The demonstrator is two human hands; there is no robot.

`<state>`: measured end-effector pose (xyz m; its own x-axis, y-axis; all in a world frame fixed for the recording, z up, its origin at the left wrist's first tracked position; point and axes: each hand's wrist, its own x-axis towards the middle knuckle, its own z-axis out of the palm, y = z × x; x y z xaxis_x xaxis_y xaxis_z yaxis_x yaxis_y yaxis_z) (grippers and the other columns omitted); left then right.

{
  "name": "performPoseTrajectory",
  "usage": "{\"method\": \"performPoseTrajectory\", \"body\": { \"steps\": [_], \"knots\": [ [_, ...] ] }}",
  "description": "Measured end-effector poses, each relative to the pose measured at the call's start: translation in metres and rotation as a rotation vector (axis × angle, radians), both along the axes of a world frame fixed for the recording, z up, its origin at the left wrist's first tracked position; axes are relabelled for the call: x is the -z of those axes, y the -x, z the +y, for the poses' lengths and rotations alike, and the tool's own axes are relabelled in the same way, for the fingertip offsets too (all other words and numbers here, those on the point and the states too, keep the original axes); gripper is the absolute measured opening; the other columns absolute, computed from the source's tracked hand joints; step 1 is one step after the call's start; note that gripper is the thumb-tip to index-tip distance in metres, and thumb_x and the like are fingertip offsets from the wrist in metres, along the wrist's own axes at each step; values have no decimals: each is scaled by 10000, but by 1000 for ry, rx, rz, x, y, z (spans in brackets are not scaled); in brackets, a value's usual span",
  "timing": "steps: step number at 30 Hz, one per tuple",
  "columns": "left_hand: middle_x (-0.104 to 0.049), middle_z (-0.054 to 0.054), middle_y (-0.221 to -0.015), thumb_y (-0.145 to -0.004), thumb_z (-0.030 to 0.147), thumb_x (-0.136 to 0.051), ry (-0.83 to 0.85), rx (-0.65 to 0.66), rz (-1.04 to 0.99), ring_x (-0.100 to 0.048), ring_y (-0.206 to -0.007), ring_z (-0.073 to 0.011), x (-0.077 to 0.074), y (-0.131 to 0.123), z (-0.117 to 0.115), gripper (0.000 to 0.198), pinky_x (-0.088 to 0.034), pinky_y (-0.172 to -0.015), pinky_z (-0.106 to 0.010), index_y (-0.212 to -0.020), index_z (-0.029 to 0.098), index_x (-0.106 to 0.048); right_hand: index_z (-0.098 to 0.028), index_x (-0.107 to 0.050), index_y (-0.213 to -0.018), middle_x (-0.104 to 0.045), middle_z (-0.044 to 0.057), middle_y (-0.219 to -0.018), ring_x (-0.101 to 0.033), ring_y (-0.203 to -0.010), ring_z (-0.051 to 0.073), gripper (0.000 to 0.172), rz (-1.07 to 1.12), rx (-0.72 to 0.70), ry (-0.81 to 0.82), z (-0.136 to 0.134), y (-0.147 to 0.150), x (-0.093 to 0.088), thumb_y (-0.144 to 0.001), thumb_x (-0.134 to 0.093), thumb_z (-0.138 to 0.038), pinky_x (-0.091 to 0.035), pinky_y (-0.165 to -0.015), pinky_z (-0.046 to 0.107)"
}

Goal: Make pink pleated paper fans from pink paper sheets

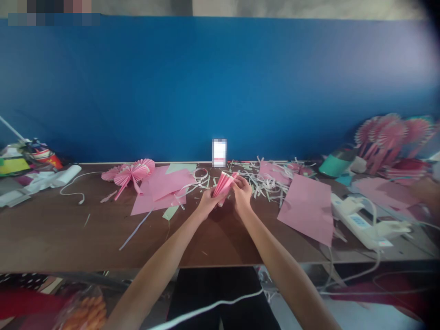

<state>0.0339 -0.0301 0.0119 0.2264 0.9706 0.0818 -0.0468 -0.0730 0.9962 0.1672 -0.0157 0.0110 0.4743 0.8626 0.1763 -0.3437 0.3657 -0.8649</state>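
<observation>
Both my hands meet over the middle of the brown table (68, 229). My left hand (207, 201) grips the lower end of a pleated pink paper fan (224, 184), folded shut into a narrow bundle. My right hand (242, 191) pinches the same fan near its upper end, fingers closed on the folds. Flat pink paper sheets lie to either side: a pile on the left (161, 190) and one on the right (305, 206). Two finished pink fans (132, 174) lie at the back left.
White paper strips and scraps (268, 181) litter the back centre. A white power strip with cables (357, 220) lies at right, a teal object (335, 162) and several finished fans (388, 137) behind it. Clutter (30, 169) sits far left. A blue wall (220, 87) backs the table.
</observation>
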Motion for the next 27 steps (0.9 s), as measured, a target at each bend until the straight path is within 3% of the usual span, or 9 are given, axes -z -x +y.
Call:
{"method": "performPoseTrajectory", "body": {
  "steps": [6, 13, 20, 24, 27],
  "knots": [
    [-628, -6, -655, -661, 339, -736, -34, -49, -7, -507, -541, -100, 3, 4, 5, 317, -370, -498, -206, -884, 115, -717, -206, -625, -891, -608, -39, -707, -512, -552, 89, 327, 67, -31, 6, -1, -7, -6, -614, -763, -309, -394, -499, 213],
    [-595, 15, -603, -651, 378, -761, 5, -58, -53, -465, -479, -81, 4, 5, 6, 369, -337, -458, -202, -915, 128, -696, -201, -634, -944, -616, -29, -755, -519, -594, 80, 354, 7, -250, -34, 0, -6, -4, -643, -783, -313, -403, -537, 206],
    [-530, 43, -624, -698, 519, -721, 83, 29, -302, -399, -430, -40, 0, 6, 7, 440, -218, -380, -175, -937, 169, -602, -249, -602, -1067, -625, -31, -821, -550, -624, 89, 459, -11, -181, -83, -1, -12, -7, -648, -780, -304, -414, -514, 200],
    [-519, 39, -593, -718, 552, -689, 220, 81, -391, -452, -453, -65, -1, 5, 8, 473, -299, -406, -190, -961, 150, -628, -287, -555, -1178, -655, 8, -996, -574, -682, 109, 539, -61, -278, -121, -6, -11, -14, -678, -756, -300, -433, -526, 215],
    [-574, 5, -622, -743, 547, -669, 264, 43, -390, -508, -496, -91, -1, 4, 9, 474, -366, -456, -212, -965, 129, -653, -287, -558, -1157, -653, 15, -1007, -571, -688, 116, 483, -109, -296, -128, -10, -8, -17, -708, -731, -323, -438, -530, 224]
  ]
}}
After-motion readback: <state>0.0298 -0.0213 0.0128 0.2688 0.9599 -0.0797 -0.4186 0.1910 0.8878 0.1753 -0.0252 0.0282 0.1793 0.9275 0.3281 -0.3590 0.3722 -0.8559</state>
